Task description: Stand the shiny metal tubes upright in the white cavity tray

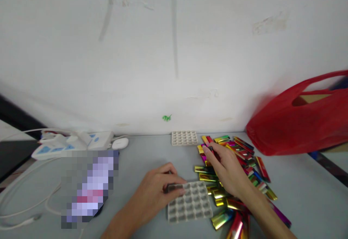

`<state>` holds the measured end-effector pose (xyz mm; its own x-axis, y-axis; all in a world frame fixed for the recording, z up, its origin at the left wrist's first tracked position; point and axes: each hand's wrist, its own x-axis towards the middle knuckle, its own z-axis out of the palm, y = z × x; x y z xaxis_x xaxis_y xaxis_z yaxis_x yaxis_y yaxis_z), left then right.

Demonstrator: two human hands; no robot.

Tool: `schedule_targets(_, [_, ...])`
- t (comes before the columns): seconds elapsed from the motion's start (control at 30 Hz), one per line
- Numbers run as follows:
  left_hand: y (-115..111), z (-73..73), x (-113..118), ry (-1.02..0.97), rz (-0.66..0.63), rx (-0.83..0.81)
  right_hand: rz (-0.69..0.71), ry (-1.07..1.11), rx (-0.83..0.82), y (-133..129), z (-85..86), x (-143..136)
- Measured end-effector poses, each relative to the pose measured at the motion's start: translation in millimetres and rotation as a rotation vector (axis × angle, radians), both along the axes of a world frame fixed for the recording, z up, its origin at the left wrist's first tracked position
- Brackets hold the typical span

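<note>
My left hand [156, 188] is closed at the upper left corner of a pale grey tray [190, 202] with rows of small hollows. Its thumb and fingertips lie over the tray's corner; a dark spot between them is too unclear to name. Over a loose pile of shiny metallic tubes [217, 193] in gold, red, green and purple, my right hand [227, 164] has its thumb and fingers bent together. They pinch a dark, reddish shiny tube [214, 153] at the pile's upper left, mostly covered by the hand.
A second pale tray [185, 137] lies against the wall. On the right stands a red bag [293, 123]. To the left are a white power strip [73, 144] with cables, a white rounded case [120, 143] and a blurred-out phone-like object [94, 188].
</note>
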<state>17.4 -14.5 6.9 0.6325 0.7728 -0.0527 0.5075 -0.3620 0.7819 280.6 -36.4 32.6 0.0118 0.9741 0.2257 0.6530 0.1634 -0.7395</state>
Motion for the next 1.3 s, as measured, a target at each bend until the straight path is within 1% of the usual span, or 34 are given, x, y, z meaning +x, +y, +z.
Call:
schedule_targets(0.17, [1,-3.1,-1,-0.006,-0.003,-0.002,0.002,0.049,-0.010,-2,0.4,-1])
schedule_targets(0.23, [1,-2.9,-1,-0.006,-0.001,-0.003,-0.003,0.122,-0.016,-1,-0.7,-1])
schedule_targets(0.27, [1,-2.4,-1,-0.006,-0.003,-0.006,0.005,0.190,-0.024,-1,-1.5,-1])
schedule_targets(0.33, [2,-1.0,-1,-0.006,-0.002,-0.008,0.059,0.407,-0.081,1,-2.9,-1])
schedule_targets(0.4, [2,0.5,-1,-0.005,-0.004,-0.014,0.140,0.686,-0.197,1,-3.0,-3])
schedule_targets(0.47, [2,1.5,-1,-0.001,-0.004,-0.014,0.186,0.918,-0.285,2,-1.4,-6])
schedule_targets(0.53, [3,2.0,-1,0.005,-0.001,-0.014,0.188,1.053,-0.332,1,0.9,-8])
schedule_targets(0.6, [3,2.0,-2,0.008,0.003,-0.015,0.172,1.130,-0.391,1,2.5,-10])
schedule_targets(0.67, [3,2.2,-2,0.006,0.003,-0.016,0.134,1.176,-0.458,1,2.4,-10])
schedule_targets(0.77, [3,3.2,-2,0.007,0.007,-0.022,0.090,1.177,-0.504,2,0.1,-11])
schedule_targets(0.87, [3,4.2,-1,0.015,0.010,-0.028,0.128,1.170,-0.532,2,-1.8,-14])
schedule_targets(1.13, [1,5.3,-2,0.022,0.003,-0.035,0.257,1.263,-0.617,-3,-2.1,-24])
schedule_targets(1.23, [2,5.5,-2,0.025,0.005,-0.047,0.287,1.275,-0.621,-4,-3.2,-27])
schedule_targets(1.3, [3,5.0,-1,0.024,0.007,-0.054,0.283,1.278,-0.619,-4,-4.0,-28])
